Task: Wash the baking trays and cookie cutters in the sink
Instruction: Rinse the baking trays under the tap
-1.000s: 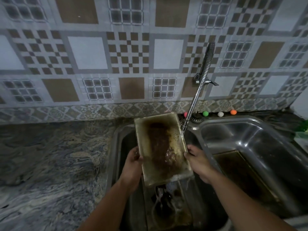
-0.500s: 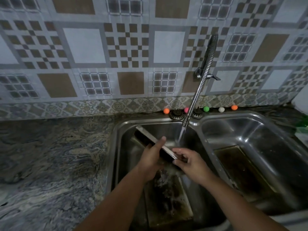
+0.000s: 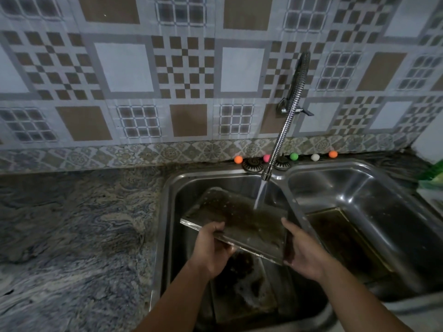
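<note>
Both hands grasp one stained rectangular metal baking tray [image 3: 236, 224]: the left hand [image 3: 211, 250] closes on its near long edge with the thumb on top, and the right hand [image 3: 303, 251] holds its right short edge. This tray is above the left basin of the double stainless steel sink [image 3: 167, 212], lifted and tilted, with the far edge lower in the basin. A stream of water [image 3: 260, 195] falls from the flexible chrome spiral faucet [image 3: 285, 125] onto the far right part of the tray. Under the held tray, a second dirty tray [image 3: 244, 295] lies on the bottom of the left basin with some foam on it. A third dark tray [image 3: 345, 238] rests in the right basin. Small coloured balls [image 3: 294, 156] stand in a row on the ledge behind the sink, near the faucet base. To the left is the blue-grey marbled stone countertop [image 3: 72, 236], and behind all is the brown and grey patterned tile wall [image 3: 124, 68].
</note>
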